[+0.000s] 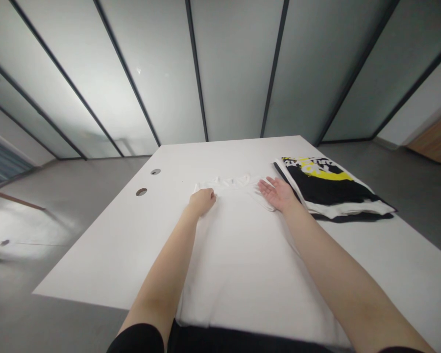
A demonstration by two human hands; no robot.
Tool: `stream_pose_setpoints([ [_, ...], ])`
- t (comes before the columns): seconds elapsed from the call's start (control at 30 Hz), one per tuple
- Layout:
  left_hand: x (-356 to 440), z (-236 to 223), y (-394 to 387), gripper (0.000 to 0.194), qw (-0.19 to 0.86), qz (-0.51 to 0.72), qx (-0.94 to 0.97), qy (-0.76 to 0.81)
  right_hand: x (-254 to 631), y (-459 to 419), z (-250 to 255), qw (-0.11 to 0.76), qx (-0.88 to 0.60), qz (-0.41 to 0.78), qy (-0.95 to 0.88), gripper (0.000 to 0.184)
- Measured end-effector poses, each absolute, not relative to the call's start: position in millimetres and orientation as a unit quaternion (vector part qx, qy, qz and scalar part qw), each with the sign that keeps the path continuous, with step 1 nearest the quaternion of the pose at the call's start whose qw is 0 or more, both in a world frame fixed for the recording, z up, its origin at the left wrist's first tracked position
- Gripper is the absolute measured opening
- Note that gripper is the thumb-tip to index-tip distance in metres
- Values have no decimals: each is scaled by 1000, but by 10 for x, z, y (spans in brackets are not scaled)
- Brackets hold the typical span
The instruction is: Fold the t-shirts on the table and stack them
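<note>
A white garment (238, 245) lies flat on the white table (106, 245), running from the near edge to the middle. My left hand (202, 201) rests on its far left corner with the fingers curled in, pinching the cloth. My right hand (278, 193) lies palm up at the far right corner of the garment, fingers stretched out, with the cloth's edge under it.
A stack of folded black, white and yellow clothes (329, 189) sits on the table to the right of my right hand. Two round cable holes (141, 191) are in the table at the left. Frosted glass panels (235, 73) stand behind the table.
</note>
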State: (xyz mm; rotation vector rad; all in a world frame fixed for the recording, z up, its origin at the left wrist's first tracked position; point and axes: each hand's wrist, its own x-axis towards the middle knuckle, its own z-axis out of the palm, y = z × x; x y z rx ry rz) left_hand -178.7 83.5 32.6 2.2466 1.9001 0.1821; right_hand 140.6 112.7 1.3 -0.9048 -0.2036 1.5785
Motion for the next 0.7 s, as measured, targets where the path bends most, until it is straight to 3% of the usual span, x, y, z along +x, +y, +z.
stream_pose_setpoints([
  [0.2,-1948,267,1040,27,243,261,682,639,1419,1136,1,607,-386,689,-90,19],
  [0.33,-2064,108,1136,33,187,404,620,646,1422,1143,-22,605,-395,684,-98,18],
  [0.4,-2082,6,1114,38,130,373,651,648,1423,1148,-36,608,-401,677,-109,22],
  [0.53,-2034,-138,982,43,50,152,744,649,1466,1203,-94,646,-390,639,-152,38],
  [0.7,-1976,-153,917,54,14,48,752,657,1534,1274,-231,686,-496,447,-290,31],
])
